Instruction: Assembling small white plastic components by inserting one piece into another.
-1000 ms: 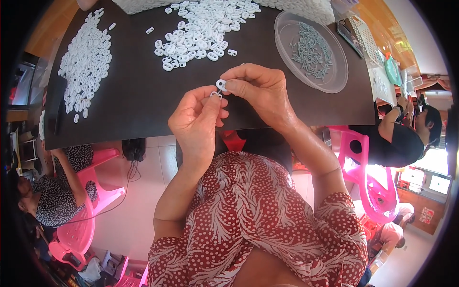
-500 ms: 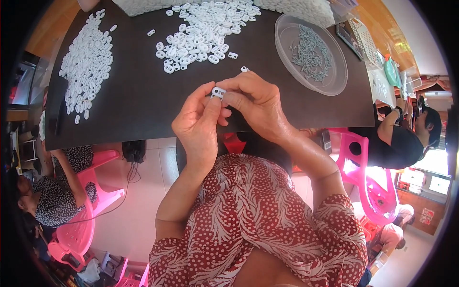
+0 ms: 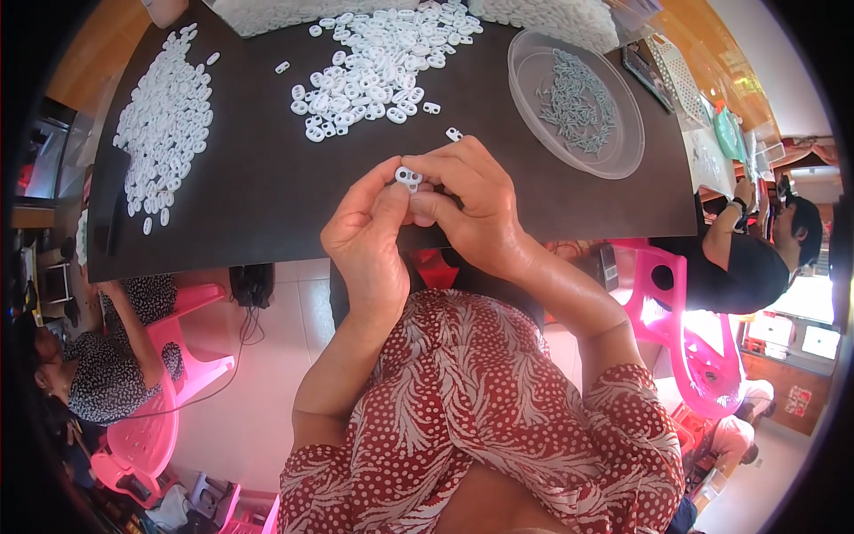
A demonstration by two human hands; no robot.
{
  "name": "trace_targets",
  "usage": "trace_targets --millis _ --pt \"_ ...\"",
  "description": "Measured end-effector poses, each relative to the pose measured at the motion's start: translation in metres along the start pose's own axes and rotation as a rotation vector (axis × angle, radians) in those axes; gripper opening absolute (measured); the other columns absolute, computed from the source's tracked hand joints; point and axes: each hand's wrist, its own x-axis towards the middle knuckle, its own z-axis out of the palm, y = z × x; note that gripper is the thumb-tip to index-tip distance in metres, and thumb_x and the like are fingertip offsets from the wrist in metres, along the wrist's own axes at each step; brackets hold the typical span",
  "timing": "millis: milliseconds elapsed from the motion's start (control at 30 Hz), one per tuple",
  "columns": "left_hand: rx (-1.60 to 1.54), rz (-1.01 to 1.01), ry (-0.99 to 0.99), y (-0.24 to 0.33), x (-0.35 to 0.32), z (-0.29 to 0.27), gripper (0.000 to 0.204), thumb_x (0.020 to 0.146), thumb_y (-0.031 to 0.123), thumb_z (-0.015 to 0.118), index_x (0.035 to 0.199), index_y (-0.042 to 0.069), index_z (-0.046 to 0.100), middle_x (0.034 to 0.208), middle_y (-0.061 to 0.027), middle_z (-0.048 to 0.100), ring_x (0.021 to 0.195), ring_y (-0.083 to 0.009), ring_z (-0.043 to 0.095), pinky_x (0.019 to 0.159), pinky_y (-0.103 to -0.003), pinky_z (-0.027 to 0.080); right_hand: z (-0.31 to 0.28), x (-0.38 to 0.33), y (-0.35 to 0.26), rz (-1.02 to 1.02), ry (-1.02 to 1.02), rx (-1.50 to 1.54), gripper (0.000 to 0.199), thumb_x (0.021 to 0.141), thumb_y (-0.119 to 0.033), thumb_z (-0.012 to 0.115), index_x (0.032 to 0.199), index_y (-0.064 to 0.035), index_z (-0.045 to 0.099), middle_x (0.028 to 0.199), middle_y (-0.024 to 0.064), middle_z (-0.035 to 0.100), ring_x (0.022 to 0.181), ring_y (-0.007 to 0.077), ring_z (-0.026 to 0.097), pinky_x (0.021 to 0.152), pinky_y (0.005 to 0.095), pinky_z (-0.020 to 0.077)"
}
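Both of my hands meet above the near part of the dark table, pinching one small white plastic piece (image 3: pixel 407 175) with round holes, which looks like a two-hole cord lock. My left hand (image 3: pixel 367 236) grips it between thumb and forefinger from the left. From the right, my right hand (image 3: pixel 480 209) closes its fingertips round it, the thumb just below the piece. Fingers partly cover the piece. Just beyond my right knuckles lies a loose white piece (image 3: pixel 454 134). A heap of similar white pieces (image 3: pixel 374 76) lies farther back.
Another pile of white oval pieces (image 3: pixel 165 125) covers the table's left side. A round clear tray (image 3: pixel 625 129) at the right holds small metal springs (image 3: pixel 578 102). A phone (image 3: pixel 648 76) lies beyond it. Co-workers sit at left and right near pink plastic chairs (image 3: pixel 680 329).
My right thumb has shifted slightly down and left, and its fingers have curled closer round the cord lock. The cord lock has turned a little between my fingertips.
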Motion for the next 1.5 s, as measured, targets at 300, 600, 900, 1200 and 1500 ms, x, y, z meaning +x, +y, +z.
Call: trace_targets --millis 300,600,900,1200,1500 --pt "0.194 0.073 -0.060 -0.001 -0.001 -0.007 0.020 0.090 0.001 0.057 0.107 -0.007 0.064 0.088 -0.0087 0.066 0.068 -0.0113 0.059 0.064 -0.021 0.048 0.000 -0.004 0.002 -0.057 0.049 -0.048 0.026 0.067 -0.001 0.069 0.093 -0.0005 0.066 0.082 0.0099 0.063 0.075 0.0258 0.055 0.069 0.0345 0.0461" --pt "0.317 0.144 -0.124 0.002 0.002 -0.017 0.021 0.087 0.001 0.062 0.107 -0.006 0.065 0.089 -0.0079 0.066 0.068 -0.0088 0.054 0.063 -0.019 0.045 -0.001 -0.007 -0.004 0.023 0.025 0.008 0.030 0.067 0.001 0.071 0.096 -0.0006 0.066 0.078 0.0068 0.061 0.071 0.0198 0.054 0.062 0.0301 0.0450" --pt "0.322 0.236 -0.228 -0.004 0.004 -0.026 0.025 0.088 0.005 0.064 0.111 -0.004 0.063 0.089 -0.0044 0.063 0.074 -0.0088 0.055 0.067 -0.020 0.046 0.000 -0.008 -0.005 0.046 0.052 0.119 0.025 0.067 0.000 0.071 0.091 -0.0008 0.065 0.072 0.0057 0.061 0.066 0.0203 0.053 0.060 0.0316 0.0445" --pt "0.226 0.350 -0.162 -0.013 -0.004 -0.018 0.021 0.091 0.010 0.062 0.106 -0.004 0.063 0.093 -0.0020 0.061 0.079 -0.0062 0.052 0.074 -0.020 0.043 0.005 -0.009 -0.006 -0.048 0.105 0.099 0.027 0.067 0.002 0.070 0.093 0.0009 0.065 0.074 0.0070 0.062 0.067 0.0202 0.053 0.059 0.0309 0.0449" --pt "0.264 0.453 -0.125 -0.018 -0.005 -0.019 0.021 0.092 0.012 0.060 0.106 -0.004 0.061 0.094 -0.0031 0.061 0.080 -0.0062 0.053 0.074 -0.020 0.044 0.011 -0.011 -0.005 -0.121 0.159 0.066 0.028 0.068 0.000 0.072 0.095 0.0025 0.065 0.076 0.0078 0.064 0.067 0.0200 0.054 0.059 0.0296 0.0447"
